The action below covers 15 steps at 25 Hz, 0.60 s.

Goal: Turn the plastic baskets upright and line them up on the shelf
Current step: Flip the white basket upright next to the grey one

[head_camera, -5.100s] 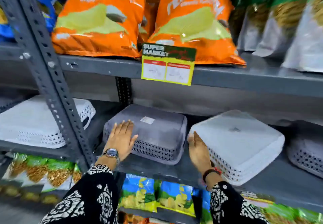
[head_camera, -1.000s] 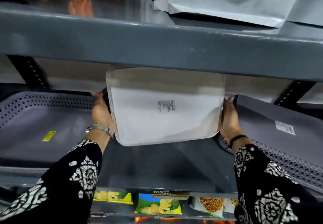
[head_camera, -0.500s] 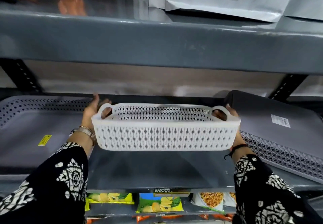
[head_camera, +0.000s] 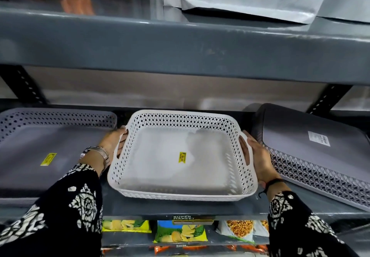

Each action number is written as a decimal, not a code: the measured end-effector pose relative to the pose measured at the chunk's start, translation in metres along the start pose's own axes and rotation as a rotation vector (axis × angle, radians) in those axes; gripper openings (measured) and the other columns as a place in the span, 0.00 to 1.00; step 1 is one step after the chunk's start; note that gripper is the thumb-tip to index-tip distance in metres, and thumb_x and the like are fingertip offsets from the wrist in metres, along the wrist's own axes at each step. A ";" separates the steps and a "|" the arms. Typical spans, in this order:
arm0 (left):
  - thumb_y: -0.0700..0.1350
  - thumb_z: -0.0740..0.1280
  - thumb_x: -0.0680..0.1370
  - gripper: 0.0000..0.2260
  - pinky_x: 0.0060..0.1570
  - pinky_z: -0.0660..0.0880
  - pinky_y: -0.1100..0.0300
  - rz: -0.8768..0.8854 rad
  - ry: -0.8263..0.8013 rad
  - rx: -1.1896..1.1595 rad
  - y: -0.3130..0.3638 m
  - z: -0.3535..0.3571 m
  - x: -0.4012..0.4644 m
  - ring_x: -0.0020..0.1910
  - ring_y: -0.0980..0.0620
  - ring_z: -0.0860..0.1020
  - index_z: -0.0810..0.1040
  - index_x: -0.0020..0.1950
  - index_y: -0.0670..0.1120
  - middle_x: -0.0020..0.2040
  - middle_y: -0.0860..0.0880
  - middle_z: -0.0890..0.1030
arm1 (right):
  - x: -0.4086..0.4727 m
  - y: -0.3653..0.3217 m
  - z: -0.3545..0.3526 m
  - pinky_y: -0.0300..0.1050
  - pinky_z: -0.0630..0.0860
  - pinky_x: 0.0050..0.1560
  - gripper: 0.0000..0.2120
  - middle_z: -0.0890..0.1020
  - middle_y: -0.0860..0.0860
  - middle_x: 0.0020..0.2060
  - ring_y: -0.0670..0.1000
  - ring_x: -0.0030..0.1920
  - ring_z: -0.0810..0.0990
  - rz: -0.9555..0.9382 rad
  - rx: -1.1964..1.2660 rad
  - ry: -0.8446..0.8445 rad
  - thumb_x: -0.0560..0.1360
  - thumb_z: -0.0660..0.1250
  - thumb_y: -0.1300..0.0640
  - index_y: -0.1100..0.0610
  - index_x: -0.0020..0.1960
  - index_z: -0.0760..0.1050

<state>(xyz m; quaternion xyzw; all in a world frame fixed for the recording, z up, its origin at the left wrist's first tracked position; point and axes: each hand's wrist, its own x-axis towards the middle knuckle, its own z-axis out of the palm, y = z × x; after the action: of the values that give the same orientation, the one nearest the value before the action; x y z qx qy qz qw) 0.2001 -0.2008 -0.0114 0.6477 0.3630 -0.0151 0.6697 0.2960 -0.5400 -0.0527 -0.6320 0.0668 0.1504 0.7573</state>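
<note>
A white perforated plastic basket (head_camera: 180, 194) sits upright on the grey shelf (head_camera: 180, 209), mouth up, a yellow price sticker on its floor. My left hand (head_camera: 114, 141) grips its left handle and my right hand (head_camera: 257, 156) holds its right handle from outside. To its left a grey basket (head_camera: 50, 156) stands upright with a yellow sticker inside. To its right another grey basket (head_camera: 312, 156) lies upside down, tilted, with a white label on its base.
The shelf above (head_camera: 180, 56) hangs low over the baskets and carries orange and silver snack bags. Black perforated brackets (head_camera: 26, 84) stand at the back left and right. Snack packets (head_camera: 180, 233) fill the shelf below.
The white basket went from bottom-facing-me to level in the air, and now rests mouth up on the shelf. Both hands stay on its handles.
</note>
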 end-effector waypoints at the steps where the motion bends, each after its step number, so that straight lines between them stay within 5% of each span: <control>1: 0.49 0.50 0.82 0.21 0.73 0.59 0.51 0.009 0.007 0.014 0.000 0.003 0.003 0.72 0.43 0.65 0.62 0.73 0.41 0.74 0.42 0.66 | -0.002 -0.001 0.000 0.42 0.78 0.44 0.20 0.81 0.51 0.52 0.48 0.43 0.83 0.005 0.008 -0.005 0.77 0.53 0.58 0.55 0.68 0.66; 6: 0.57 0.55 0.79 0.26 0.71 0.64 0.45 0.021 0.176 0.221 0.002 0.008 0.005 0.68 0.38 0.69 0.67 0.70 0.41 0.70 0.38 0.70 | -0.004 -0.007 0.000 0.40 0.78 0.39 0.20 0.80 0.52 0.50 0.47 0.42 0.82 -0.011 -0.101 -0.029 0.77 0.53 0.61 0.57 0.68 0.64; 9: 0.49 0.55 0.81 0.21 0.68 0.67 0.48 0.164 0.313 0.539 0.011 0.020 -0.006 0.67 0.36 0.70 0.68 0.69 0.37 0.69 0.35 0.71 | -0.010 -0.019 0.007 0.43 0.72 0.56 0.21 0.74 0.55 0.62 0.51 0.56 0.76 -0.079 -0.329 0.012 0.78 0.52 0.60 0.57 0.71 0.59; 11: 0.47 0.55 0.81 0.20 0.68 0.68 0.49 0.275 0.358 0.713 0.021 0.037 -0.015 0.67 0.36 0.69 0.67 0.70 0.40 0.69 0.35 0.70 | -0.014 -0.034 0.002 0.42 0.60 0.67 0.22 0.62 0.53 0.73 0.49 0.70 0.64 -0.287 -0.578 0.038 0.79 0.49 0.57 0.57 0.73 0.55; 12: 0.47 0.55 0.81 0.20 0.69 0.67 0.49 0.328 0.354 0.773 0.028 0.048 -0.020 0.68 0.37 0.68 0.66 0.71 0.41 0.70 0.35 0.69 | -0.018 -0.046 -0.003 0.42 0.55 0.69 0.22 0.57 0.52 0.75 0.48 0.73 0.57 -0.379 -0.565 0.128 0.80 0.47 0.56 0.57 0.73 0.53; 14: 0.46 0.57 0.80 0.19 0.69 0.66 0.52 0.424 0.295 0.787 0.038 0.079 -0.026 0.68 0.39 0.69 0.68 0.69 0.42 0.70 0.37 0.71 | -0.021 -0.067 -0.019 0.42 0.51 0.72 0.23 0.54 0.51 0.76 0.48 0.74 0.53 -0.260 -0.147 0.290 0.80 0.45 0.53 0.58 0.73 0.51; 15: 0.45 0.57 0.80 0.18 0.69 0.66 0.52 0.472 0.248 0.770 0.041 0.101 -0.030 0.67 0.39 0.70 0.70 0.69 0.42 0.69 0.38 0.72 | -0.024 -0.075 -0.034 0.43 0.52 0.72 0.23 0.56 0.52 0.75 0.48 0.74 0.55 -0.303 -0.339 0.339 0.80 0.45 0.53 0.59 0.73 0.53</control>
<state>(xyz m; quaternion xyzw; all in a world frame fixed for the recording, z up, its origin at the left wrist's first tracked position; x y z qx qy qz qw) 0.2453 -0.2967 0.0283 0.9108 0.2513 0.0816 0.3174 0.2997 -0.5884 0.0179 -0.7684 0.0712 -0.0636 0.6328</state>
